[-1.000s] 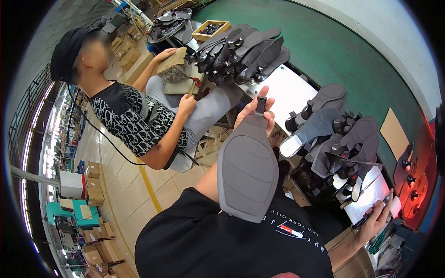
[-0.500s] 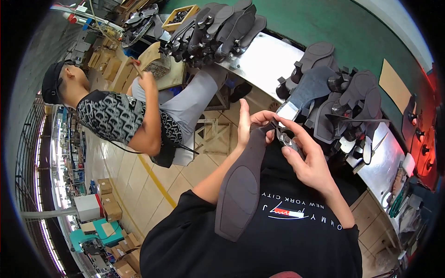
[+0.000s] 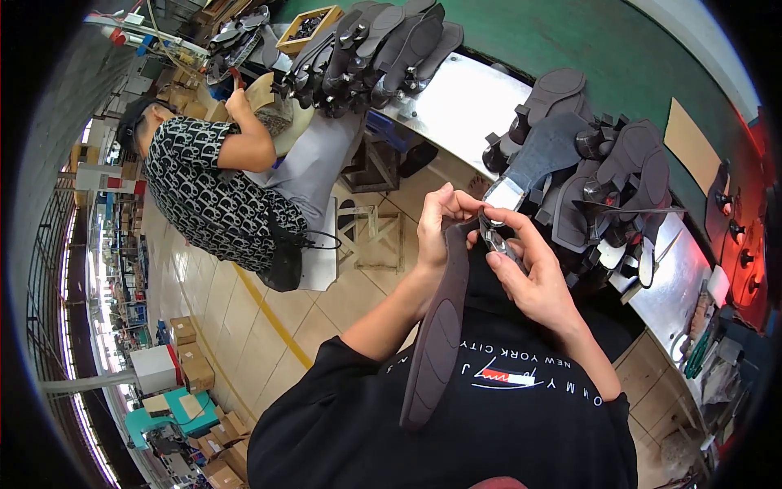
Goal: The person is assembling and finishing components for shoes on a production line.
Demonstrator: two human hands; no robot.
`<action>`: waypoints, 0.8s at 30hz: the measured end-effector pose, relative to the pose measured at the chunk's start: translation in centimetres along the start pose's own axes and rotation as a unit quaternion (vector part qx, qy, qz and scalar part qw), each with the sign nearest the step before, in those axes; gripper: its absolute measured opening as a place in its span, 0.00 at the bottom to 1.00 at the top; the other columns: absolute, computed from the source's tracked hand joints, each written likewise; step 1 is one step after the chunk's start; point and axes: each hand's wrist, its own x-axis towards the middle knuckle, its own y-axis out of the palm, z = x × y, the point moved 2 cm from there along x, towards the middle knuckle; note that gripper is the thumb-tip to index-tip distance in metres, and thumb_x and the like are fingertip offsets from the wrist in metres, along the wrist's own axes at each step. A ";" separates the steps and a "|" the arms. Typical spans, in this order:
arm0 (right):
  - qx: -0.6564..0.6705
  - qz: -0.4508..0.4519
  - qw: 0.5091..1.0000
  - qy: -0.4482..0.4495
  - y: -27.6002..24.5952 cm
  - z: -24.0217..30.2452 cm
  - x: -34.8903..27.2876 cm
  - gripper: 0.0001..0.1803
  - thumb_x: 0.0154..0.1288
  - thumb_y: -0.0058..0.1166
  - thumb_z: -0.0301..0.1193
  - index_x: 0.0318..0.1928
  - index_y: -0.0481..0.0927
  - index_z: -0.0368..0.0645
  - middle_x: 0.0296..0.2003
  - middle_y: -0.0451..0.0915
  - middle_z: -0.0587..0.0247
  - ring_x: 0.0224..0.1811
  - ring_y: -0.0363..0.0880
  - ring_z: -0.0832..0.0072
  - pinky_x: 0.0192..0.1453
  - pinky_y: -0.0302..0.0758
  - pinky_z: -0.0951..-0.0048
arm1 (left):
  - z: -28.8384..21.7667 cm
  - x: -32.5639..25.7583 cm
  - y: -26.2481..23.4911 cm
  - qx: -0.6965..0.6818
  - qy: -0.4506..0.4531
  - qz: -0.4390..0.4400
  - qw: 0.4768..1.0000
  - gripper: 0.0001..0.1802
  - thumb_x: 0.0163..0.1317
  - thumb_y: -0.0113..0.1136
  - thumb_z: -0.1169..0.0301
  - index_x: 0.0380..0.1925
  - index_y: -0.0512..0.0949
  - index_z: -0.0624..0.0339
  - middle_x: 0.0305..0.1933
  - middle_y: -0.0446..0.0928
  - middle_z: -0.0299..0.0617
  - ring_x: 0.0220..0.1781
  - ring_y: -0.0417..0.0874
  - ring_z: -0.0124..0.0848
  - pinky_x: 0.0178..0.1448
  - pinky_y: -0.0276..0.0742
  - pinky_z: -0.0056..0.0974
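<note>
Before my chest hangs a dark brown shoe sole (image 3: 436,350), its wide end down and its narrow heel end up between my hands. My left hand (image 3: 436,232) pinches that upper end with thumb and fingers. My right hand (image 3: 538,281) is closed around a shiny dark heel (image 3: 496,241) at the same end; fingers hide how the two meet. Just beyond, on the metal-topped bench, lie several dark soles (image 3: 631,167) with glossy heels and a blue-grey sole-shaped piece (image 3: 554,145).
A bigger pile of heeled soles (image 3: 383,49) stands at the far left of the bench (image 3: 464,106), near a wooden box (image 3: 334,15) of small dark parts. Left, a seated co-worker (image 3: 216,183) holds a hammer (image 3: 237,77). Right are tan cardboard (image 3: 691,143) and a red-lit area (image 3: 745,269).
The sole has turned more edge-on, its lower end swinging right. My left hand has turned slightly; my right stays nearly in place. The co-worker has leaned forward and away.
</note>
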 end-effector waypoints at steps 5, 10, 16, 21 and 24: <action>0.031 0.004 0.999 0.013 -0.1 -0.1 0.0 0.26 0.65 0.51 0.22 0.63 0.63 0.42 0.45 0.80 0.65 0.36 0.72 0.87 0.43 0.70 0.81 | 0.2 0.1 0.2 0.001 0.004 0.008 1.000 0.30 0.68 0.34 0.49 0.28 0.78 0.63 0.22 0.77 0.38 0.18 0.70 0.22 0.22 0.62 0.28; 0.045 -0.001 0.999 0.010 -0.2 -0.2 0.1 0.25 0.66 0.51 0.23 0.63 0.64 0.43 0.45 0.80 0.63 0.38 0.73 0.87 0.45 0.70 0.81 | 0.3 0.2 0.3 0.012 0.006 0.004 1.000 0.30 0.68 0.34 0.49 0.29 0.78 0.62 0.22 0.77 0.38 0.18 0.70 0.22 0.23 0.62 0.28; 0.046 -0.003 0.999 0.015 -0.4 -0.1 0.0 0.25 0.67 0.51 0.24 0.63 0.64 0.43 0.45 0.79 0.65 0.36 0.72 0.88 0.43 0.69 0.82 | 0.2 0.3 0.6 0.014 0.009 0.003 1.000 0.29 0.67 0.35 0.49 0.28 0.78 0.62 0.22 0.77 0.38 0.19 0.70 0.22 0.24 0.62 0.28; 0.098 0.005 0.994 0.051 -0.3 0.0 -0.2 0.25 0.67 0.51 0.25 0.64 0.64 0.43 0.43 0.79 0.69 0.34 0.70 0.89 0.40 0.68 0.83 | -0.2 -0.1 0.7 0.000 0.049 0.001 0.999 0.29 0.68 0.35 0.51 0.27 0.78 0.62 0.24 0.79 0.39 0.19 0.70 0.23 0.24 0.62 0.28; 0.083 0.006 0.993 0.078 -0.2 -0.2 -0.4 0.26 0.68 0.51 0.25 0.65 0.65 0.42 0.47 0.78 0.69 0.35 0.70 0.89 0.41 0.68 0.83 | -0.2 -0.1 0.8 -0.034 0.046 0.003 0.998 0.29 0.68 0.35 0.52 0.27 0.78 0.63 0.25 0.80 0.42 0.19 0.70 0.23 0.24 0.63 0.28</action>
